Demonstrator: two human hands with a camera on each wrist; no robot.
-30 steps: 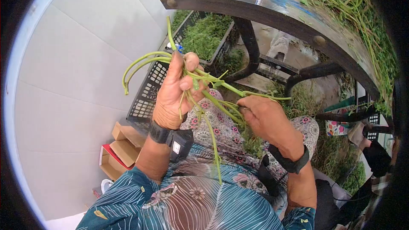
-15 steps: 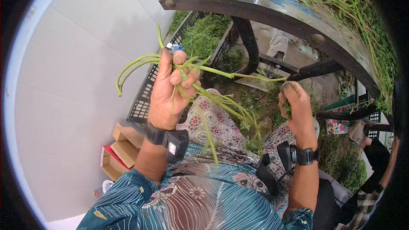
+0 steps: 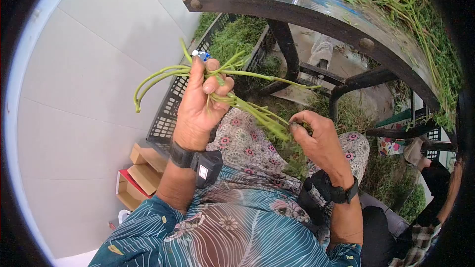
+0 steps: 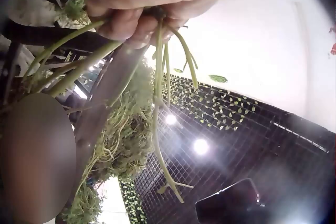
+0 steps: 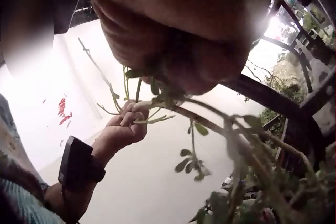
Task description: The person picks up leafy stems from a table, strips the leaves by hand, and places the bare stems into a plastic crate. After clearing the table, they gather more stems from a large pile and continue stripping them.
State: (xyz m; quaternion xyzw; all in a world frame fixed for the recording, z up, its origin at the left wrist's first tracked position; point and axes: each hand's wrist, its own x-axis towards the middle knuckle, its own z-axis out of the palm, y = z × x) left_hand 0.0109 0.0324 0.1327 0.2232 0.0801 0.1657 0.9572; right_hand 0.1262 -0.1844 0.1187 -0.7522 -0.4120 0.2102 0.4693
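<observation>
My left hand [image 3: 195, 113] grips a bunch of green plant stems [image 3: 255, 112], raised above the lap, its thumb and curled fingers pressing them together. Two bent stems arch out to the left, and one long stem stretches right. In the left wrist view, forked stems [image 4: 158, 95] hang below the gripping fingers. My right hand [image 3: 321, 141] pinches the lower right ends of the bunch between thumb and fingers. From the right wrist, leafy sprigs [image 5: 191, 153] show under that hand, partly hidden by its curled fingers.
A dark-edged table [image 3: 297, 11] curves overhead, with heaped greens [image 3: 410, 24] on it. Below stands a black crate [image 3: 170, 104], near more greens [image 3: 237, 39]. Metal table legs [image 3: 287, 49] stand ahead. Cardboard boxes [image 3: 143, 173] sit left by the pale wall [image 3: 89, 94].
My right hand went out right to the long stem's tip, then came back down-left to the bunch's lower ends. A stem that drooped over the lap no longer shows there.
</observation>
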